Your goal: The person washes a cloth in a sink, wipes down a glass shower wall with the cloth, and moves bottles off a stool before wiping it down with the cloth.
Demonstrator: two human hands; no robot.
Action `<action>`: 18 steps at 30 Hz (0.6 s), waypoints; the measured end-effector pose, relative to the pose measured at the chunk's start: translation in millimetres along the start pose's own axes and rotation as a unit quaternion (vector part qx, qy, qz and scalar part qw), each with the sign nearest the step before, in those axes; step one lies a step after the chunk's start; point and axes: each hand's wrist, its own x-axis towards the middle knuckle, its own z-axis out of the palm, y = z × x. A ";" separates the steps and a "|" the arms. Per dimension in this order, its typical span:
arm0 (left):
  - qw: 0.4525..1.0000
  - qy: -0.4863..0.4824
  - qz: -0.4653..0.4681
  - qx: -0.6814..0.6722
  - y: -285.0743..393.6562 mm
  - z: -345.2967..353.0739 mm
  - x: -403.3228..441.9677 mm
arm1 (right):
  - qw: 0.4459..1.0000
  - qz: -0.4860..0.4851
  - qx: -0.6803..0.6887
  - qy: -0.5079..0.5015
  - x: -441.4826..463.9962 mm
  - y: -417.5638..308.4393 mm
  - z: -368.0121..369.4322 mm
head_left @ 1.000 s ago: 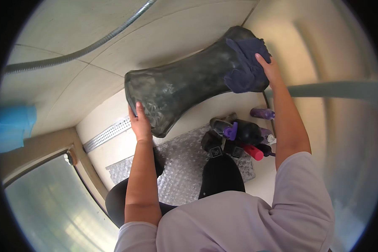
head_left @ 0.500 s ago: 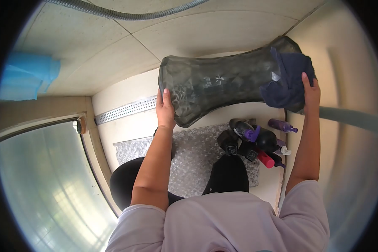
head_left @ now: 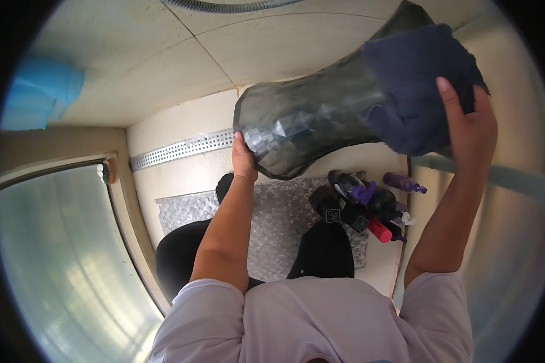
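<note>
A translucent dark-grey plastic stool (head_left: 309, 115), faceted and narrow in the middle, is held up on its side in front of me. My left hand (head_left: 243, 158) is closed on the rim of its left end, with the thumb on the near side. A dark blue cloth (head_left: 409, 85) lies draped over the right end and covers much of it. Holding that end through the cloth is my right hand (head_left: 471, 124), its thumb on top of the fabric. The fingers behind the cloth and stool are hidden.
On the floor at the right, several bottles lie bunched together, among them a purple pump bottle (head_left: 404, 183) and a red-capped one (head_left: 379, 230). Below me is a grey speckled mat (head_left: 272, 224). A drain grate (head_left: 184, 149) runs along the wall; a glass door (head_left: 72, 260) stands left.
The stool's right end has come up and nearer to me, tilting it. My right hand and the cloth have risen to the right, and the cloth covers more of it.
</note>
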 end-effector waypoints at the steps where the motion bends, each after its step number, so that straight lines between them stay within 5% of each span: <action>1: 1.000 -0.001 0.002 0.005 2.7 0.5 -2.8 | 0.998 0.007 -0.044 -0.041 -10.1 -22.5 -6.4; 2: 1.000 -0.002 0.012 0.026 -3.3 -11.4 8.5 | 0.993 0.014 -0.088 -0.078 -20.8 -44.2 -12.7; 7: 0.973 0.129 -0.031 0.189 7.2 -20.7 19.1 | 0.951 -0.307 -0.029 -0.002 -67.5 -77.8 3.7; 10: 0.964 0.164 0.029 0.205 -14.1 -42.8 49.5 | 0.929 -0.359 0.014 -0.086 -87.3 -101.8 4.2; 12: 0.934 0.193 -0.062 0.294 -0.9 -33.5 43.1 | 0.919 -0.388 0.033 -0.065 -99.1 -114.7 14.1; 18: 0.923 0.192 -0.034 0.330 -15.7 -26.9 38.6 | 0.888 -0.444 0.039 -0.109 -135.3 -138.9 28.3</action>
